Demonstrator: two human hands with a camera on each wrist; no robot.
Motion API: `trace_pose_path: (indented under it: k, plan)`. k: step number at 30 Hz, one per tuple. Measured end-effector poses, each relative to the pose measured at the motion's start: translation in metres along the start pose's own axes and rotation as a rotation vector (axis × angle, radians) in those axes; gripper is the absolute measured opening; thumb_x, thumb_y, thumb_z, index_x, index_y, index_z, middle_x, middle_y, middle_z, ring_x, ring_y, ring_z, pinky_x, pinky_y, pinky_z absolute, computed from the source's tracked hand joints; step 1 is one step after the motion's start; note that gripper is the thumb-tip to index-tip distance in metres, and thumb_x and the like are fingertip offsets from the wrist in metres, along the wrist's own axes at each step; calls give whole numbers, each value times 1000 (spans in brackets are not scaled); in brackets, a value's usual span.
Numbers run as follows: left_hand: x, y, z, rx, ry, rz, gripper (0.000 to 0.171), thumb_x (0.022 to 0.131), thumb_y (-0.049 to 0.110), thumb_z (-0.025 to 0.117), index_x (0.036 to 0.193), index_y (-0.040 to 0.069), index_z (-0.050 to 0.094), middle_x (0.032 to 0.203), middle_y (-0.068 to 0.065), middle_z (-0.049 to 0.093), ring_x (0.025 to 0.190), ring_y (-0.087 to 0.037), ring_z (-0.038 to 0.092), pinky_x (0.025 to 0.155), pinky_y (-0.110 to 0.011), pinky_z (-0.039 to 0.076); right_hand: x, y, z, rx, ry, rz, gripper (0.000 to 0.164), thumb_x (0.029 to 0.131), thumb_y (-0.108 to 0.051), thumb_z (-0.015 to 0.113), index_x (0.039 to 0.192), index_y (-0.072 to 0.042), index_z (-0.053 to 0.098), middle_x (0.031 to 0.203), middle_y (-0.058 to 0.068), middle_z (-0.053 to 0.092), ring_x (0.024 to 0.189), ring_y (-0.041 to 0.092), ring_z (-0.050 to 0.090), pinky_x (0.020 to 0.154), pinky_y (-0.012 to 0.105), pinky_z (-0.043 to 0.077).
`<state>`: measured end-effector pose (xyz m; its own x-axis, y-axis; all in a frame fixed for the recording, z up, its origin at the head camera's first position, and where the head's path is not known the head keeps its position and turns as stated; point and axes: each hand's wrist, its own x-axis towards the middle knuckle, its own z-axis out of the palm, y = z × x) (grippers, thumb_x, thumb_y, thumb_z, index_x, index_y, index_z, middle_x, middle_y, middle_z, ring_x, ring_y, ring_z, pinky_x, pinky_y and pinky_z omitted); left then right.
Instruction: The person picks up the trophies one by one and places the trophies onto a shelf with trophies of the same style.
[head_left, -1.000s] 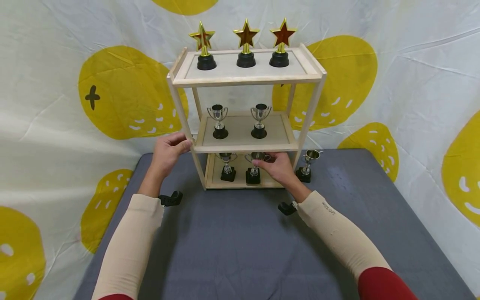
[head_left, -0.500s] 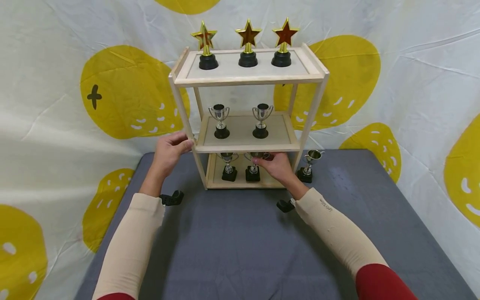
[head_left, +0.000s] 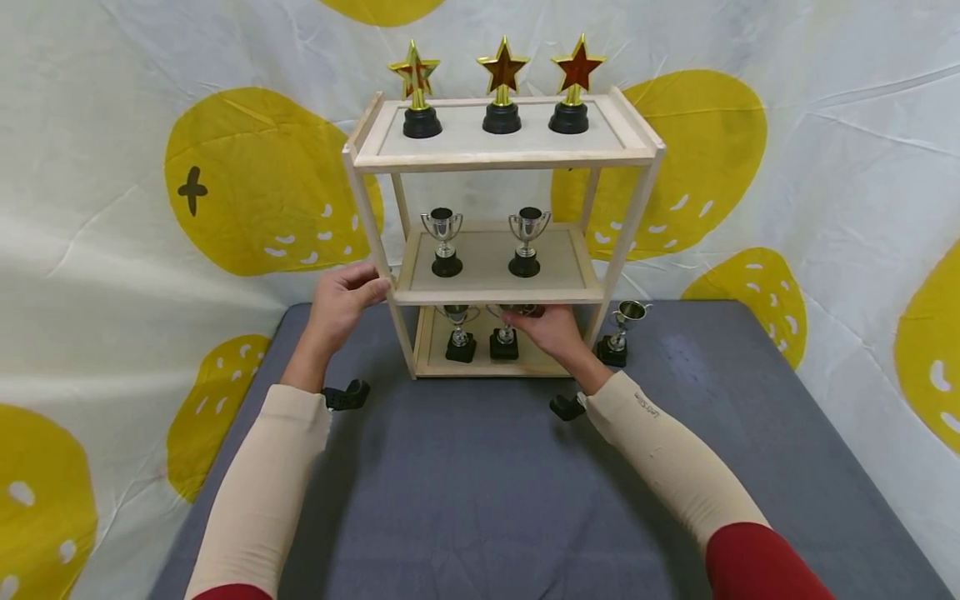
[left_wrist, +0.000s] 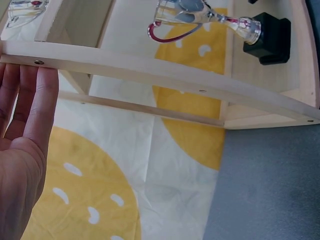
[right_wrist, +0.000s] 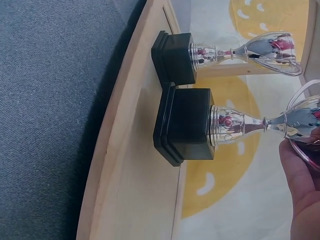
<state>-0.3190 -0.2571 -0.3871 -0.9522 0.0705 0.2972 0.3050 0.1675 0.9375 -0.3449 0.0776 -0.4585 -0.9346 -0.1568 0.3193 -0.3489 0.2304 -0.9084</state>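
Note:
A wooden three-tier shelf (head_left: 498,296) stands on the grey table. My left hand (head_left: 341,304) grips its left front post beside the middle tier; in the left wrist view, the straight fingers (left_wrist: 37,102) lie against the post. Within the bottom tier, my right hand (head_left: 551,329) holds a silver trophy cup (head_left: 504,344) on a black square base, the thumb (right_wrist: 297,175) at its bowl and handle. Beside it stands a second silver trophy cup (head_left: 461,346) on the bottom tier. The middle tier partly hides both bowls in the head view.
Two smaller silver trophy cups (head_left: 524,250) stand on the middle tier, three gold star trophies (head_left: 502,92) on the top one. Another trophy cup (head_left: 618,333) is on the table (head_left: 465,483), right of the shelf. A patterned cloth (head_left: 810,150) hangs behind.
My right hand and its trophy cup have shifted slightly left and farther back on the bottom tier. The left hand stays on the post. The head view has swung a little left.

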Motion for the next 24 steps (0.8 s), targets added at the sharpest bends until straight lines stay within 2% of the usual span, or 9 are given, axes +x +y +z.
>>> trace_pose_path:
  k: [2,6,9,11,15,22,24]
  plan:
    - [0,0,0,-3,-3,-1,34,98,11,72,119,-15,68,90,14,70,89,-5,67,84,-16,61,-1,-5,1,13,-10,-4,67,88,2,79,147,4,48,136,29,59,113,46,66,89,37,61]
    - [1,0,1,-13,-8,0,36,98,12,73,119,-16,67,90,14,70,88,-4,67,85,-16,62,-6,-23,0,21,-26,-20,66,88,6,77,147,7,46,140,30,56,121,47,63,97,48,60]
    - [0,1,0,-14,-8,2,34,98,9,72,120,-16,67,90,15,70,88,-3,67,84,-16,61,-8,-30,0,5,-30,-24,65,89,4,76,146,7,47,139,30,57,119,46,64,97,49,60]
    - [0,1,0,-15,-8,0,32,98,7,71,121,-15,68,90,16,70,87,-2,67,84,-16,61,-8,-31,0,1,-33,-22,65,89,4,76,147,6,47,139,30,58,118,46,65,96,45,61]
    - [1,0,0,-12,-10,-1,30,99,5,69,121,-15,68,91,17,70,88,-2,67,84,-15,61,-6,-26,1,-3,-36,-32,66,89,5,76,147,7,46,139,30,58,116,45,66,92,38,61]
    - [1,-1,-1,4,-7,6,33,99,10,71,118,-16,68,88,16,69,85,-5,63,83,-15,60,6,7,3,-17,-15,-71,72,88,2,79,151,1,44,142,26,56,115,43,66,88,34,62]
    - [2,-2,-1,9,-7,11,32,99,10,71,117,-16,68,87,15,68,84,-6,62,82,-15,60,7,10,3,-14,-14,-78,72,88,1,80,151,-2,45,142,24,57,115,41,67,87,34,62]
